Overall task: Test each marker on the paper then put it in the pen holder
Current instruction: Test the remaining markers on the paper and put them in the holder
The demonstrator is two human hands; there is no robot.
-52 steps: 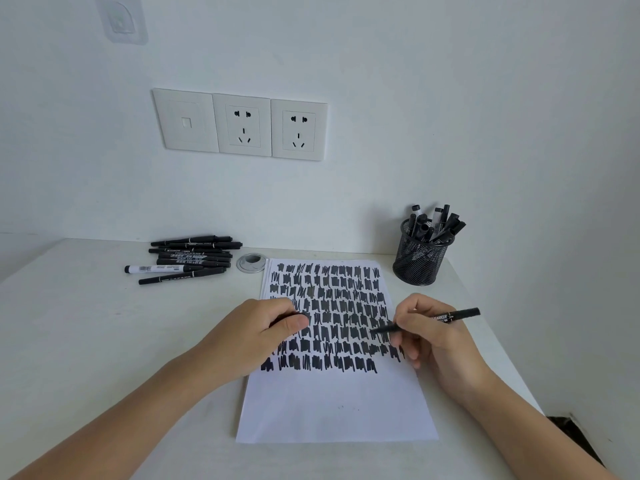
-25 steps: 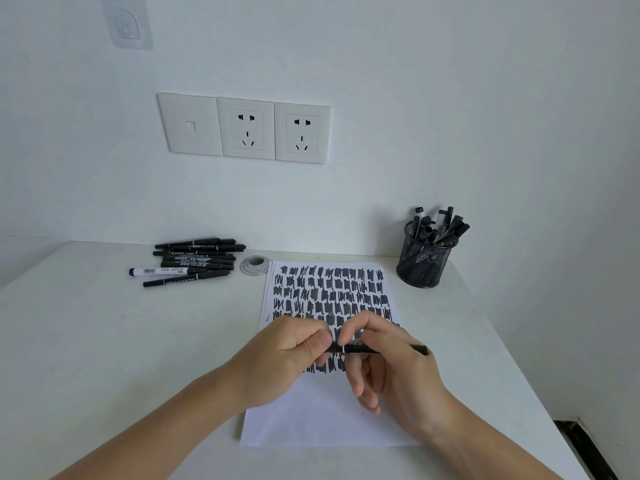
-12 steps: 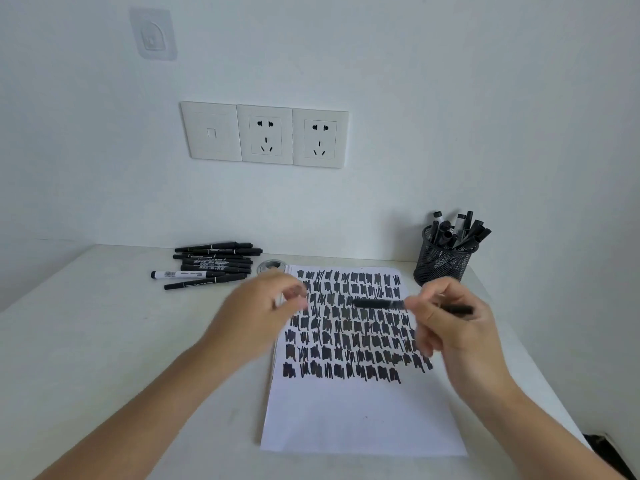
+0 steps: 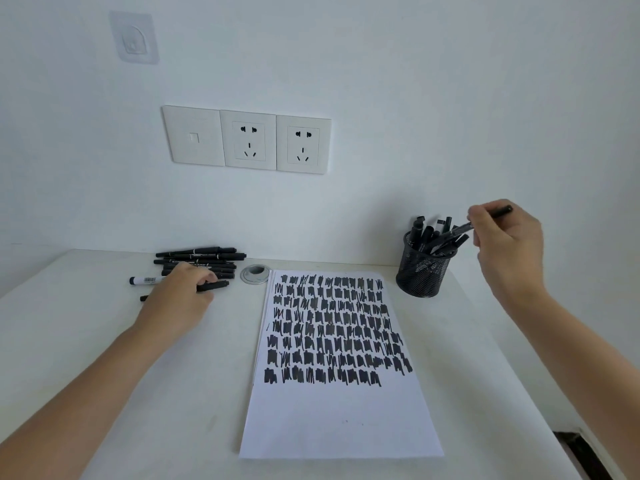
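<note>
**Marker tilted over the mesh pen holder**

The right hand (image 4: 509,244) pinches a slim black marker (image 4: 462,229) between thumb and curled fingers. It is held slantwise, with its lower end at the rim of the pen holder (image 4: 420,275) among the markers already standing there. The barrel is smooth, round plastic with pale print along it (too small to read). The holder is a black wire-mesh cylinder at the far right of the white table (image 4: 104,341), just beside the top right corner of the paper (image 4: 339,420). That sheet is plain white, its upper part filled with rows of dense black scribbled patches and its lower part blank.

At the far left, the left hand (image 4: 180,296) lies knuckles-up, its fingers curled over the nearest marker (image 4: 216,285) at the front edge of a loose pile of markers (image 4: 201,258). A white-barrelled marker (image 4: 147,279) lies beside that hand. A round metal grommet (image 4: 255,273) sits between the pile and the paper.
</note>
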